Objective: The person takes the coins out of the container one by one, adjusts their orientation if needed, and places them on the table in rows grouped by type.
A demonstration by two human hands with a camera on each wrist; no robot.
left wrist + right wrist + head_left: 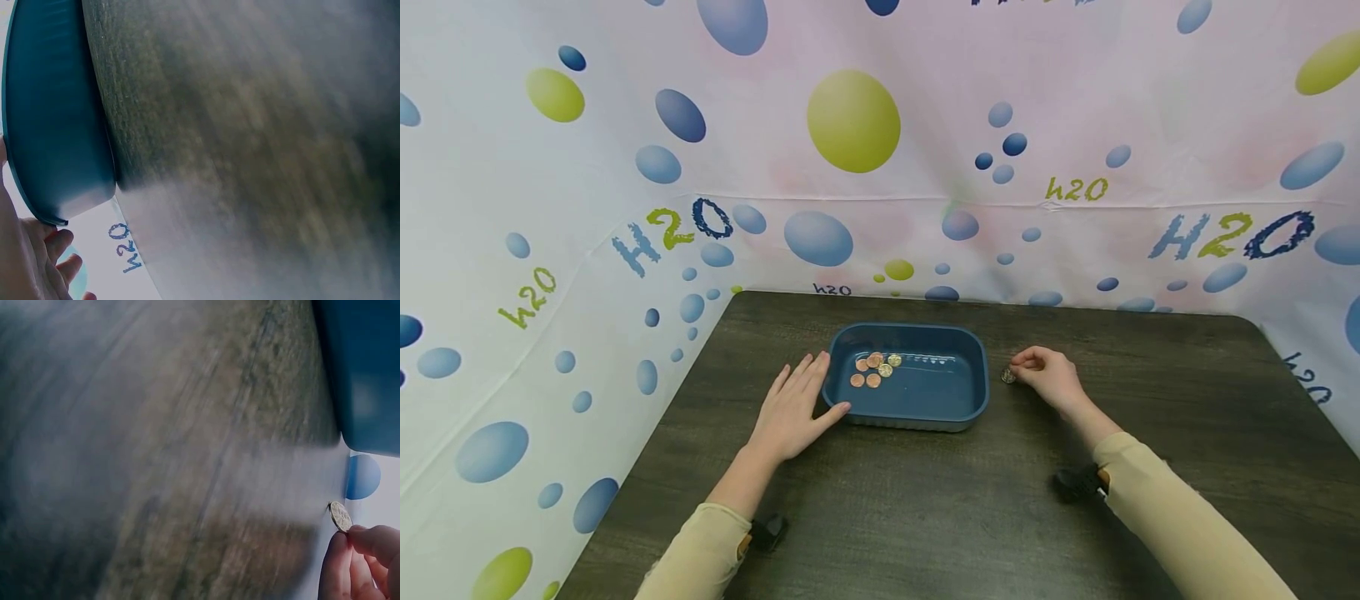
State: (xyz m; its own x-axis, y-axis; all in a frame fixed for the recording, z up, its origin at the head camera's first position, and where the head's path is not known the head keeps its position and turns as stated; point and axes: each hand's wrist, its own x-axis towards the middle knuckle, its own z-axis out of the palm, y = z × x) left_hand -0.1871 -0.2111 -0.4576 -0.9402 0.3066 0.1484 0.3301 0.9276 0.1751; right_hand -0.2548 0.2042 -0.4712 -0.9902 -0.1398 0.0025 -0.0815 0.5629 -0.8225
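Forearms (1180,508) in beige sleeves (700,537) reach forward over the dark, wood-grained counter (887,508). The right hand (1051,379) pinches one round, shiny coin (340,517) between thumb and fingers, just right of the smooth blue tray (928,396) with rounded corners. The left hand (792,417) grasps nothing; its straight, spread fingers touch the tray's left side. Inside, coppery and golden coins (873,381) lie toward the left.

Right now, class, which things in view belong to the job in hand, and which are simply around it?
Job: tray; coins inside; coin in right grip; left grip at tray's side.
Just around: table; patterned sheet; wrist cameras, worn.
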